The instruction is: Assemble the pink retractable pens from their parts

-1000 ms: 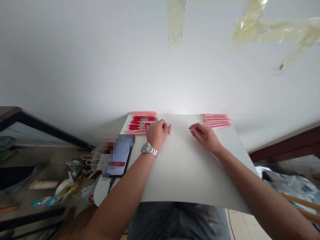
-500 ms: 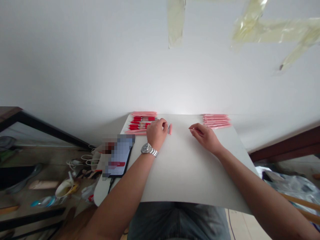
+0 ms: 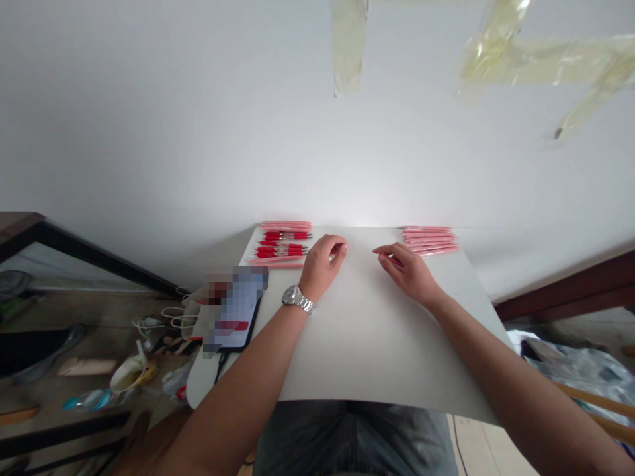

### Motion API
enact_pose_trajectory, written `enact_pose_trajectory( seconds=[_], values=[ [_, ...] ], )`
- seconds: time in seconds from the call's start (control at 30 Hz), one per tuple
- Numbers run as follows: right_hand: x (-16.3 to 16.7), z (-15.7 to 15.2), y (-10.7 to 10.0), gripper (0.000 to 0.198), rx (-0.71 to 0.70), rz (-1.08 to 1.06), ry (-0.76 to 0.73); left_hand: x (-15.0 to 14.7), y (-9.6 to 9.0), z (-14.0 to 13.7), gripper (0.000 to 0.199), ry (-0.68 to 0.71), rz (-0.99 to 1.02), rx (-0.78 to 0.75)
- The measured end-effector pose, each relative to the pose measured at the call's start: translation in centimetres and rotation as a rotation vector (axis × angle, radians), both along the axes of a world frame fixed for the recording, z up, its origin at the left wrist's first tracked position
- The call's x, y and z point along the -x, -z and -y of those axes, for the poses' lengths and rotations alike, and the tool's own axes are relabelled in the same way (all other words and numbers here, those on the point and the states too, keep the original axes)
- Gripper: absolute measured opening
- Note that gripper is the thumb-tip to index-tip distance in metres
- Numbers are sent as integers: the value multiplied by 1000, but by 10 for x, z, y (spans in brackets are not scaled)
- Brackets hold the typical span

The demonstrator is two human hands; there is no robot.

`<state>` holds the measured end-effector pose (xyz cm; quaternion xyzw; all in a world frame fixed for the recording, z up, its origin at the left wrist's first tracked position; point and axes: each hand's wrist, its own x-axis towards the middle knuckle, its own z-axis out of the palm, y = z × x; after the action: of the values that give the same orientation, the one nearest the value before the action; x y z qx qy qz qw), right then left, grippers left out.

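Note:
My left hand (image 3: 325, 261) is held over the middle of the back part of the table, its fingers curled together. Whatever those fingers hold is hidden from view. Just right of it, across a small gap, my right hand (image 3: 404, 268) has its thumb and fingers drawn close together. A hint of red shows between them, too small to name. Left of my left hand lie several red pens (image 3: 282, 250) with clear middles. Pink sticks in clear wrappers (image 3: 286, 226) lie behind the pens, and more pink sticks (image 3: 272, 262) lie in front.
A pile of pink wrapped sticks (image 3: 430, 240) lies at the back right of the white table (image 3: 377, 357). A phone (image 3: 241, 311) with a cable rests on the left edge. The wall (image 3: 248, 119) stands directly behind the table.
My left hand has moved a little to the right, away from the red pens. The short pink piece beside its fingertips is out of sight. My right hand has barely moved.

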<state>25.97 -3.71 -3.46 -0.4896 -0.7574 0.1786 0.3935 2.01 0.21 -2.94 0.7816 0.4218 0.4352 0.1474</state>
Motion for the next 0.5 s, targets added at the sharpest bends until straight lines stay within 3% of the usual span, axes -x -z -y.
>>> enact_pose_trajectory(
  seconds=[0.3, 0.5],
  values=[
    [1, 1, -1, 37, -27, 8, -41, -5, -1, 5, 14, 94, 42, 17],
    [1, 0, 6, 28, 3, -22, -28, -7, -1, 7, 12, 157, 46, 26]
  ],
)
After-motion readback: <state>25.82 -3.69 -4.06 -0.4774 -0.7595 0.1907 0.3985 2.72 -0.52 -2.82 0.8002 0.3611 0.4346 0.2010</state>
